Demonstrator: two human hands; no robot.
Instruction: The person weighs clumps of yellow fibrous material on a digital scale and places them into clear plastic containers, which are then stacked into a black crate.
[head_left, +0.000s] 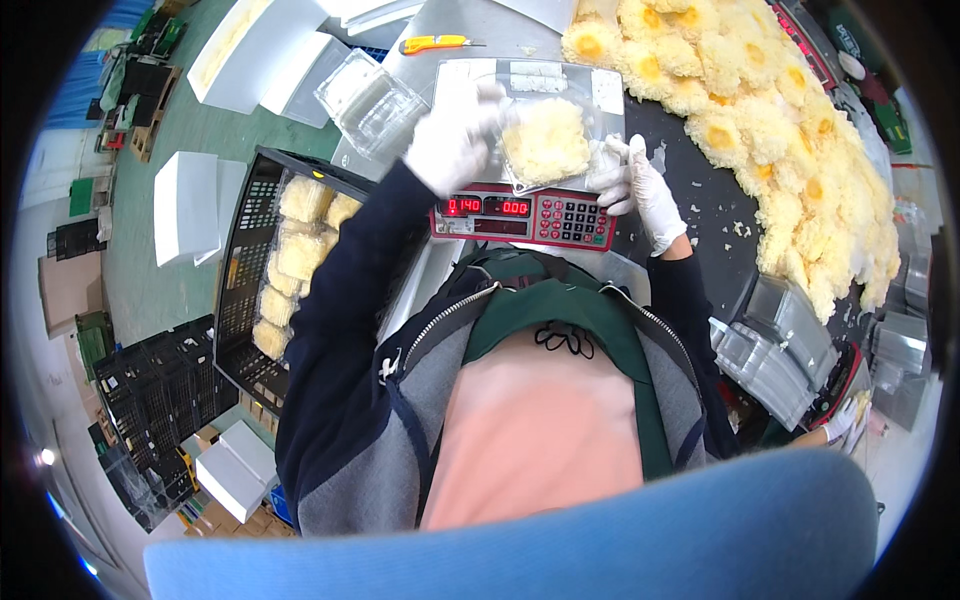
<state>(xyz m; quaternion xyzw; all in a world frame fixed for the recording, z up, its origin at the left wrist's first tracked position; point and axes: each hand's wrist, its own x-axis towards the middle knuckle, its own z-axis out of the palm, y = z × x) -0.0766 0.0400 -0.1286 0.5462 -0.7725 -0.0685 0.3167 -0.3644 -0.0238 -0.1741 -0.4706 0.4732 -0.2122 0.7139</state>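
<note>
A clear plastic clamshell box (512, 166) lies on the pan of a red-framed digital scale (523, 217), whose red display is lit. Pale yellow frilly mushrooms (551, 139) fill it. My left hand (454, 142), in a white glove, is blurred above the left side of the pan, with its fingers apart and nothing seen in it. My right hand (637, 184), also gloved, is at the right edge of the scale beside the box, thumb raised and fingers spread. Whether it touches the box's clear lid is unclear. Left of the scale lie nested empty clamshells (371, 101).
Loose yellow mushrooms (720, 105) are heaped at the right. A yellow utility knife (435, 45) lies behind the scale. A black crate (247, 277) with filled boxes stands at the left. Stacked clear boxes (776, 360) and a co-worker's gloved hands (847, 421) are at the lower right.
</note>
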